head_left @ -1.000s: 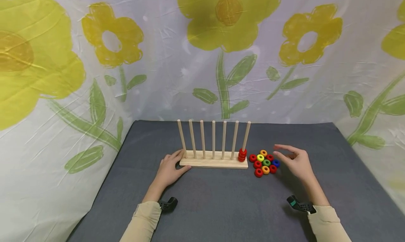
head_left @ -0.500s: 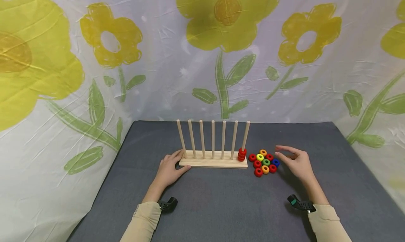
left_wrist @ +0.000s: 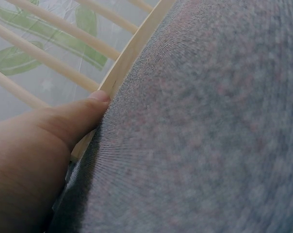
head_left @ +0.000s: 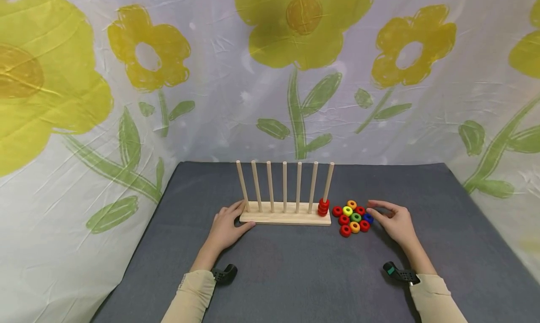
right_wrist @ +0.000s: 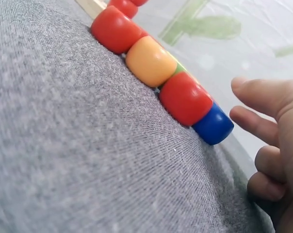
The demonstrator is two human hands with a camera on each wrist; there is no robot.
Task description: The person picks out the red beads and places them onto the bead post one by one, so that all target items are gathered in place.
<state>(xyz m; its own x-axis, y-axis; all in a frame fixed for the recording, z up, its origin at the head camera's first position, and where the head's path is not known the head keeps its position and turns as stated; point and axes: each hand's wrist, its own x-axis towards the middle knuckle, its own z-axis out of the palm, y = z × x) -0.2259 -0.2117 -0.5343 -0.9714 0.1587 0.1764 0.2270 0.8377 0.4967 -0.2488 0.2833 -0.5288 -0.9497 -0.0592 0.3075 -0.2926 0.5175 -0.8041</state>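
Closest are two tan sleeves (head_left: pixel 436 298), one on each arm. Each wrist wears a small black gadget (head_left: pixel 224 274). Below is the table (head_left: pixel 295 276), dark gray with a cloth top.

The left hand (head_left: pixel 225 227) holds the left end of a wooden stand (head_left: pixel 284 216). Its thumb presses on the front edge, and its other fingers are by the end, mostly hidden in the left wrist view.

The right hand (head_left: pixel 395 223) is at the right side of a bunch of rings. Its thumb and pointing finger are apart, with a gap between the tips. The tips are just beside the blue ring (right_wrist: pixel 214 124), and I can't tell if they touch it.

The ten rings lie close together on the table, right of the stand. The front row is red (head_left: pixel 345 234), orange (head_left: pixel 355 231), red. Next come red, green (head_left: pixel 356 221) and blue, then red, yellow (head_left: pixel 347 214), red. One orange ring (head_left: pixel 351 207) sits at the back.

Seven pegs (head_left: pixel 284 187) stand up in the stand. The right end peg has a little stack of red rings (head_left: pixel 323 207).

Far back hangs a pale sheet (head_left: pixel 219 102) with yellow flowers (head_left: pixel 261 32) and green leaves (head_left: pixel 273 128).
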